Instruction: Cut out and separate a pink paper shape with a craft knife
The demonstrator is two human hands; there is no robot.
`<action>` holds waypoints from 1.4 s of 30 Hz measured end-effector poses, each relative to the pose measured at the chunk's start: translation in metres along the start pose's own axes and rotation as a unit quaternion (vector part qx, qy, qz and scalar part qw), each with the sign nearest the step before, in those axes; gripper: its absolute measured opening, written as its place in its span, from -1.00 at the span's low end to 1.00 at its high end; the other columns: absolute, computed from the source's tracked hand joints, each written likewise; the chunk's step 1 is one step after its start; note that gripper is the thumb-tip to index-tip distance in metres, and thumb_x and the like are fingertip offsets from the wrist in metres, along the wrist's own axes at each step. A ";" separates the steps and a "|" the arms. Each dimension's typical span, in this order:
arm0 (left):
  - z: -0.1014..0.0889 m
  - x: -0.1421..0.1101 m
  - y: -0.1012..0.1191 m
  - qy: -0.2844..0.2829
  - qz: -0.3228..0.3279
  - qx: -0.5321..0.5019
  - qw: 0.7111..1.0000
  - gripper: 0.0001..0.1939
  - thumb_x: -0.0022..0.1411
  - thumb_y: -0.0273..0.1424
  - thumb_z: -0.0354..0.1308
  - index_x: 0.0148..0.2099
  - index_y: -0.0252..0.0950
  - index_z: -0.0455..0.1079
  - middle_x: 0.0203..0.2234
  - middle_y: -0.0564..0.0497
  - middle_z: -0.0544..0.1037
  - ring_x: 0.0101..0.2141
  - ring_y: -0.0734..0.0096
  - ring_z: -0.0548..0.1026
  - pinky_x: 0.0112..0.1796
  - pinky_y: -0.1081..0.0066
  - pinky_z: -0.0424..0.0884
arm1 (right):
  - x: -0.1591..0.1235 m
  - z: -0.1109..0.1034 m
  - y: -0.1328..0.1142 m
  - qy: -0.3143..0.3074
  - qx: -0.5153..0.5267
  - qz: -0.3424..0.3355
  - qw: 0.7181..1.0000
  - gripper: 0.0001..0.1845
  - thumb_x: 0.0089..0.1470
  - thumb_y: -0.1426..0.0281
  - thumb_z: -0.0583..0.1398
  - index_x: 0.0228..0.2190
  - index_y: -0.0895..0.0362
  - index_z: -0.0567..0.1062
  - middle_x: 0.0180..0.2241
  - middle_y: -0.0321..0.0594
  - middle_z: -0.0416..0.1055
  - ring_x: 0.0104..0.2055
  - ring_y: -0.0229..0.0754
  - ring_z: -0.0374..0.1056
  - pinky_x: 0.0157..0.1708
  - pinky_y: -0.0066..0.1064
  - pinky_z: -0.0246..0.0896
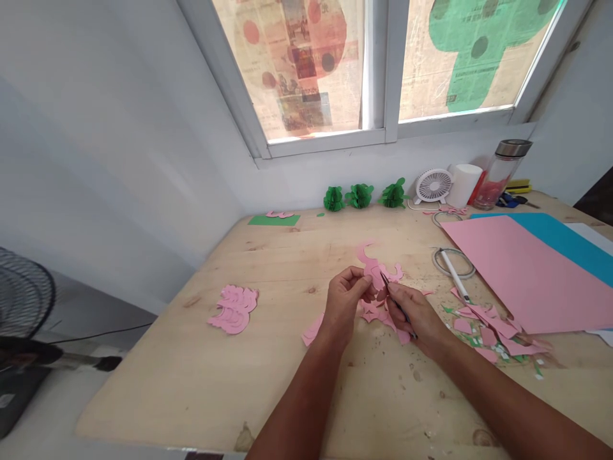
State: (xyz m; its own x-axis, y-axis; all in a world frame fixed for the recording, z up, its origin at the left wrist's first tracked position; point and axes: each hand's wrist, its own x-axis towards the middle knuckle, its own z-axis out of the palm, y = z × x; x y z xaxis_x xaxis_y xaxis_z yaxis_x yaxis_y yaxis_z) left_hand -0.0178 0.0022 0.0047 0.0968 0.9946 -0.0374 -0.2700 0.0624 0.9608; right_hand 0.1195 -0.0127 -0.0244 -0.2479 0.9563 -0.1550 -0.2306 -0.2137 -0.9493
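Table: wooden
Left hand: pinches paper
Right hand: grips scissors, scraps rightward
Risk: slipping paper could cause miscut

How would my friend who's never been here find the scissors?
Find the big wooden table below the window. Near its middle, the right hand holds the scissors, their tips at the pink paper in the left hand. Unlike the pink pieces nearby, they're thin, dark and pointed.
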 end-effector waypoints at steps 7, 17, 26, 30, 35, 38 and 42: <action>0.000 0.000 -0.001 -0.006 0.000 -0.004 1.000 -0.83 -0.03 -0.33 0.18 -0.46 -0.33 0.30 -0.64 0.04 0.40 -0.59 0.55 0.32 -0.51 0.49 0.26 | -0.002 0.001 -0.002 -0.016 -0.006 -0.010 1.000 -0.59 0.02 0.08 0.08 -0.58 0.16 0.31 -0.76 -0.49 -0.06 -0.74 -0.44 -0.22 -0.75 -0.53 -0.37; -0.001 0.002 -0.003 -0.019 -0.001 -0.009 1.000 -0.85 0.00 -0.35 0.17 -0.44 -0.34 0.31 -0.63 0.04 0.40 -0.59 0.54 0.33 -0.49 0.48 0.26 | -0.002 0.002 -0.001 -0.024 -0.043 -0.033 0.998 -0.61 0.05 0.11 0.07 -0.59 0.14 0.27 -0.76 -0.47 -0.03 -0.73 -0.42 -0.19 -0.74 -0.53 -0.34; -0.001 0.001 -0.003 -0.021 -0.003 -0.013 1.000 -0.85 0.00 -0.35 0.17 -0.45 -0.34 0.31 -0.64 0.06 0.41 -0.59 0.54 0.33 -0.48 0.47 0.25 | -0.002 0.002 -0.002 -0.021 -0.057 -0.033 0.998 -0.62 0.05 0.11 0.06 -0.57 0.14 0.28 -0.77 -0.49 -0.04 -0.73 -0.42 -0.19 -0.75 -0.53 -0.32; -0.001 0.002 -0.003 -0.023 -0.005 -0.010 1.000 -0.85 0.01 -0.35 0.17 -0.45 -0.33 0.31 -0.66 0.06 0.41 -0.58 0.53 0.34 -0.47 0.47 0.25 | -0.001 0.001 -0.001 -0.019 -0.047 -0.027 0.998 -0.62 0.06 0.12 0.07 -0.59 0.14 0.26 -0.77 -0.49 -0.04 -0.73 -0.42 -0.20 -0.75 -0.54 -0.34; -0.002 0.001 -0.003 -0.024 -0.007 -0.006 1.000 -0.86 0.01 -0.36 0.17 -0.45 -0.33 0.31 -0.65 0.07 0.41 -0.59 0.54 0.33 -0.47 0.47 0.25 | -0.001 0.002 -0.002 -0.020 -0.052 -0.033 0.998 -0.63 0.07 0.12 0.07 -0.56 0.15 0.29 -0.78 -0.49 -0.04 -0.74 -0.43 -0.20 -0.75 -0.54 -0.33; -0.002 0.001 -0.003 -0.027 -0.007 -0.004 1.000 -0.85 0.01 -0.36 0.17 -0.45 -0.33 0.31 -0.65 0.06 0.40 -0.59 0.54 0.33 -0.47 0.46 0.25 | -0.001 0.002 -0.003 -0.021 -0.062 -0.033 0.997 -0.62 0.07 0.11 0.06 -0.54 0.17 0.33 -0.79 -0.49 -0.04 -0.74 -0.43 -0.19 -0.75 -0.54 -0.32; -0.002 0.002 -0.003 -0.025 -0.007 -0.004 1.000 -0.85 0.00 -0.35 0.17 -0.45 -0.33 0.31 -0.64 0.07 0.40 -0.59 0.54 0.33 -0.47 0.47 0.24 | -0.001 0.001 -0.002 -0.019 -0.067 -0.027 0.997 -0.61 0.07 0.10 0.05 -0.51 0.18 0.37 -0.80 -0.50 -0.04 -0.74 -0.43 -0.20 -0.75 -0.54 -0.33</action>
State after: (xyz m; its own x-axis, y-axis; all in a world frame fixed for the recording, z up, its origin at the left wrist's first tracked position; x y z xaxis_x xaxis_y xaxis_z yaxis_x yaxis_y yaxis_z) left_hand -0.0191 0.0037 0.0010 0.1490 0.9882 -0.0360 -0.2753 0.0765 0.9583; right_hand 0.1188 -0.0137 -0.0220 -0.2751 0.9567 -0.0946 -0.1174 -0.1311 -0.9844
